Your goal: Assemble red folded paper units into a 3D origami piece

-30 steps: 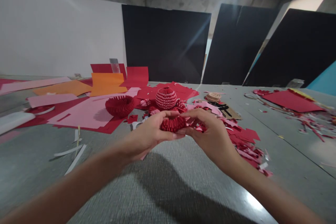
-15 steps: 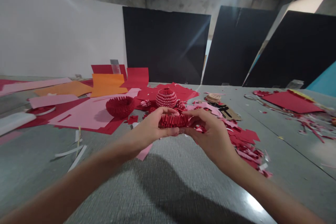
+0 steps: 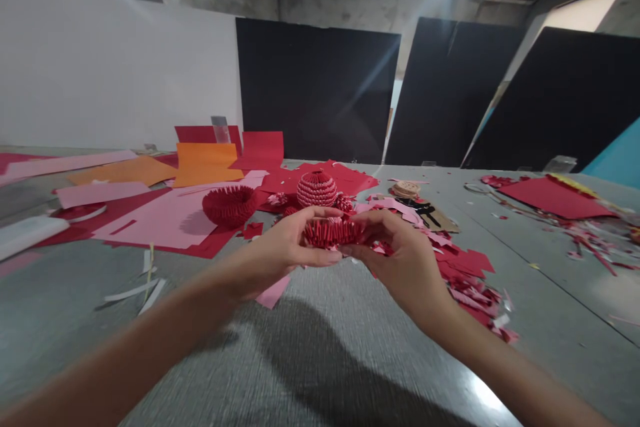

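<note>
Here, a red pleated paper ring [image 3: 331,232] lies between both hands, above the grey table [image 3: 225,380] — the left hand [image 3: 280,240] clamped on its left side, fingers along the upper edge, thumb below. The right hand [image 3: 403,243] pinches the other side likewise, thumb tips close together. Beyond it stands a banded paper ball [image 3: 317,189].

The person's left hand [image 3: 285,243] and right hand [image 3: 403,243] are bare, with slender fingers and thumbs. The left forearm [image 3: 165,320] and right forearm [image 3: 480,340] are uncovered too, slim, tapering toward the wrists; blur probably hides finer detail, especially along the left one.
</note>
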{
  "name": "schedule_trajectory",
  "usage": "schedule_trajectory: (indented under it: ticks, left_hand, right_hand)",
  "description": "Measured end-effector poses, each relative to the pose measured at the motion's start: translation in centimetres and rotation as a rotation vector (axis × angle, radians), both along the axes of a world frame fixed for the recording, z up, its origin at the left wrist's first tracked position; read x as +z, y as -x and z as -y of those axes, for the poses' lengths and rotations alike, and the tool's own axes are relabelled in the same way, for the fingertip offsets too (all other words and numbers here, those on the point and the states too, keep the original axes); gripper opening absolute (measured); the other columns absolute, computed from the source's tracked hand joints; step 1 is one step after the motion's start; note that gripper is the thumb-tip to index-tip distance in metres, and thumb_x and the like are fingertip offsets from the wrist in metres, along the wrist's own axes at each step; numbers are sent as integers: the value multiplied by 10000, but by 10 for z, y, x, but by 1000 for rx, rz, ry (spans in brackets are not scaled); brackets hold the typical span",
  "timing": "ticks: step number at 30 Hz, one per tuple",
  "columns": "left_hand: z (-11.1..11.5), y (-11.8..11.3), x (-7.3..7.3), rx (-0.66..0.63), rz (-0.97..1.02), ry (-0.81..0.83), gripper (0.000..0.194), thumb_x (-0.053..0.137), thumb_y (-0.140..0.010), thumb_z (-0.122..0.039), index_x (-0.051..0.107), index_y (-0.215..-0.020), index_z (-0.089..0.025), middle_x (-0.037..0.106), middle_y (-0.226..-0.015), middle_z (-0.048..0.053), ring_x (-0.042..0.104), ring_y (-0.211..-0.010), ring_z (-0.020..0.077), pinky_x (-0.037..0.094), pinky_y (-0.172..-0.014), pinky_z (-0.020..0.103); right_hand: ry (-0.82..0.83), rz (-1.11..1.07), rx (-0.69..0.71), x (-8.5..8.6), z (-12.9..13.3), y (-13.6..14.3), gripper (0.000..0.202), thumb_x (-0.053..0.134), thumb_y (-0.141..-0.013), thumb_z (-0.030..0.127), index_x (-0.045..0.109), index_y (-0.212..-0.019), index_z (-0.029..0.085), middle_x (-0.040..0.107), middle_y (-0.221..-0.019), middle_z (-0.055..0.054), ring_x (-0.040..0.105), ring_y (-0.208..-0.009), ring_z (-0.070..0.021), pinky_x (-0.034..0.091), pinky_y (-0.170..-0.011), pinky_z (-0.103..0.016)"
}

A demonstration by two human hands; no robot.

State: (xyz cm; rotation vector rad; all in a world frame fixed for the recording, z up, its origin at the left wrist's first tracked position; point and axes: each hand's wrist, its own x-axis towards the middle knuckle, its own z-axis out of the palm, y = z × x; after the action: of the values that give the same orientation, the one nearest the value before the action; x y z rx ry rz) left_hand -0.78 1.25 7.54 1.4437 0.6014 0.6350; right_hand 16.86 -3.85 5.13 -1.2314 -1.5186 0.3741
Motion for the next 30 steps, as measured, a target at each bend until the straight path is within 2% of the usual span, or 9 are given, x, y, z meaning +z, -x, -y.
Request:
schedule_trajectory:
  ticks: [3,5,10,14,17,22,26,28,30]
  left_hand:
    - [3,2,4,-13,105,171,484,643,-728,-108,532,-1187,-213,624,-1076,67,579,-950,177,409,-820,304]
    - [4,3,6,-33,169,221,457,593,-752,-82,534,-1184,-220,609,-1122,66,573,-959,170,408,-825,298]
    - [-1,2,4,-64,183,135,448,609,-788,-128,513,-1213,-232,597,-1166,69,519,-1111,199,381,-911,305]
    - [-4,1,-1,36,43,-12,470,664,-785,-280,489,-1216,-217,636,-1039,79,566,-1016,228,416,-827,328]
    - [-7,2,-1,69,-22,-64,478,696,-755,-328,511,-1178,-204,638,-990,78,588,-921,217,419,-733,308]
    - [-5,0,1,66,48,-1,274,664,-787,-330,582,-1000,-177,603,-976,64,555,-862,170,399,-729,288]
    - [2,-8,-1,27,132,62,135,624,-821,-296,590,-838,-166,571,-855,35,540,-802,153,409,-746,299]
    - [6,-12,-2,11,201,116,118,606,-835,-264,578,-780,-164,571,-815,31,554,-840,165,418,-794,311]
    - [9,-15,-4,-5,260,164,85,572,-858,-230,586,-808,-163,599,-864,47,565,-932,184,418,-857,323]
  right_hand:
    - [-22,1,-3,-1,-1,-2,256,715,-699,173,625,-932,226,673,-893,-2,617,-760,-140,495,-705,-297]
    - [-42,7,-5,-2,-2,-3,265,718,-694,170,622,-936,222,675,-897,-8,618,-761,-144,498,-706,-300]
    - [-43,3,-6,-3,-3,-3,255,720,-689,174,625,-922,219,677,-849,-4,614,-707,-137,506,-680,-295]
    - [-58,2,-16,-2,-2,-3,256,701,-702,171,640,-945,224,686,-848,-11,624,-716,-148,519,-693,-315]
    - [-92,20,-38,-1,-2,-3,269,692,-698,146,659,-953,227,692,-882,-19,630,-756,-159,521,-733,-335]
    - [-55,-52,-40,-1,-2,-1,330,700,-687,137,651,-1002,222,699,-870,-16,636,-750,-159,529,-700,-323]
    - [-43,-36,-32,-1,-1,-1,290,694,-694,143,660,-971,222,704,-902,-21,643,-770,-161,528,-690,-310]
    - [-53,18,-43,-1,0,-2,287,688,-695,127,671,-966,218,708,-896,-23,644,-764,-158,525,-705,-310]
    - [-80,77,-43,-1,0,-2,284,682,-696,109,680,-956,222,708,-889,-19,642,-760,-154,521,-716,-308]
